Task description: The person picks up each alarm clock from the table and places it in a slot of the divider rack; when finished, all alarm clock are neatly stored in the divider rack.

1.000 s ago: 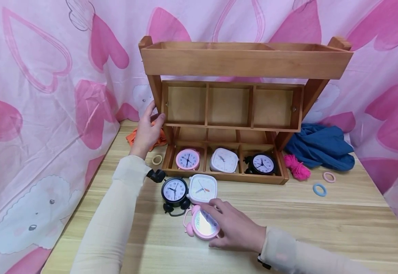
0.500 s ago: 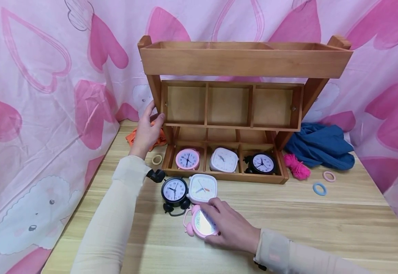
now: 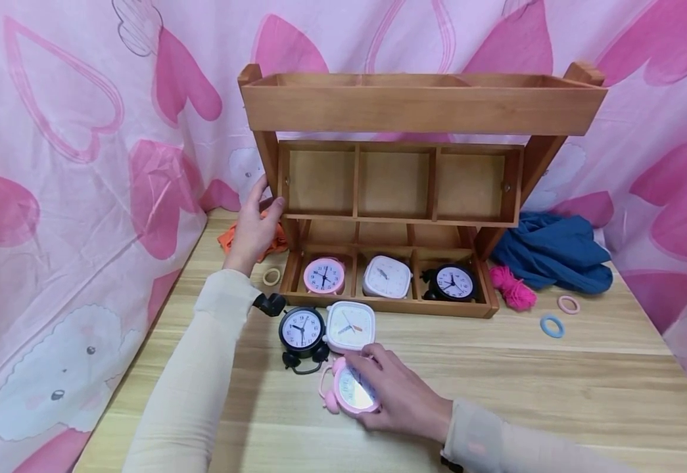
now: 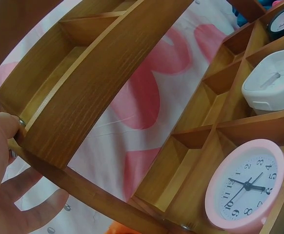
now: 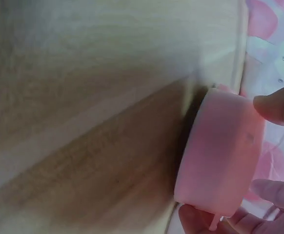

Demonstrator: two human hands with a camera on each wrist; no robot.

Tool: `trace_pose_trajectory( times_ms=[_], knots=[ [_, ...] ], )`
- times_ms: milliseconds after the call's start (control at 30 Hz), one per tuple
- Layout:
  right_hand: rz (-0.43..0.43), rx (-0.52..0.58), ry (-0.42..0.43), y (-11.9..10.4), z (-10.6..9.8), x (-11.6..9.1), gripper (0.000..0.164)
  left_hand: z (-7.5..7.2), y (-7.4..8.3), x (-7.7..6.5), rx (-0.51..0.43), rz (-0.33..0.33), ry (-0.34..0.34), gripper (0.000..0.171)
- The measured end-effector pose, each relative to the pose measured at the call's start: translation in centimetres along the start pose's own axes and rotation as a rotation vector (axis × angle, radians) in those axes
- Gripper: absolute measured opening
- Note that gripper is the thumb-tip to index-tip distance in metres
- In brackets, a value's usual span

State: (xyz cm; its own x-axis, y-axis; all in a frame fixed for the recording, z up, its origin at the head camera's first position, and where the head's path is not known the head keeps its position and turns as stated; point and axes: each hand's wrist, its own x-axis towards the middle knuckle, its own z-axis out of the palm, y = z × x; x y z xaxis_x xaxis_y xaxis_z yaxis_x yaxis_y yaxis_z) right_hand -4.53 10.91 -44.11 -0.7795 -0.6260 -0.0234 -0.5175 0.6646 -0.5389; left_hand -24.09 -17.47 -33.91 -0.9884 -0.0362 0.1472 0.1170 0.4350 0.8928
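My right hand [image 3: 405, 397] pinches a pink twin-bell alarm clock [image 3: 356, 389] between thumb and fingers. In the right wrist view the pink clock [image 5: 222, 153] shows its smooth side, close to the tabletop. My left hand [image 3: 254, 226] holds the left post of a tiered wooden rack [image 3: 426, 108], thumb against its front edge. A black twin-bell clock [image 3: 302, 332] and a white square clock [image 3: 350, 326] lie in front of the rack. Its bottom tier holds another pink clock [image 3: 323, 275], a white clock [image 3: 387, 276] and a black clock [image 3: 454, 282], one per compartment.
Right of the rack lie blue cloth [image 3: 556, 256], a bundle of pink yarn [image 3: 513, 288], a pink ring [image 3: 568, 305] and a blue ring [image 3: 552, 326]. Orange cloth [image 3: 275, 240] and a tan ring [image 3: 271, 276] are at its left. A patterned curtain [image 3: 71, 217] surrounds the table.
My right thumb has come in closer against the pink clock, which has shifted very slightly. My left hand and the rack have stayed in place.
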Motion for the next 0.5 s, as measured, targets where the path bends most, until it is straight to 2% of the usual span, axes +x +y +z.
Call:
trace_pose_trajectory(
  times_ms=[67, 167, 400, 500],
  knots=[
    [0.002, 0.013, 0.033, -0.2, -0.8, -0.4, 0.087, 0.0, -0.1, 0.0, -0.001, 0.001, -0.001, 0.060],
    [0.003, 0.025, 0.128, -0.6, -2.8, -0.9, 0.088, 0.0, -0.2, 0.0, -0.009, 0.017, 0.001, 0.060],
    [-0.043, -0.016, 0.478, -0.1, -9.7, -1.2, 0.089, 0.1, -0.1, 0.1, -0.027, 0.052, 0.012, 0.059],
    [-0.030, -0.038, 0.610, 0.6, -12.9, -1.1, 0.085, 0.1, -0.2, 0.1, -0.028, 0.047, 0.012, 0.059]
  ],
)
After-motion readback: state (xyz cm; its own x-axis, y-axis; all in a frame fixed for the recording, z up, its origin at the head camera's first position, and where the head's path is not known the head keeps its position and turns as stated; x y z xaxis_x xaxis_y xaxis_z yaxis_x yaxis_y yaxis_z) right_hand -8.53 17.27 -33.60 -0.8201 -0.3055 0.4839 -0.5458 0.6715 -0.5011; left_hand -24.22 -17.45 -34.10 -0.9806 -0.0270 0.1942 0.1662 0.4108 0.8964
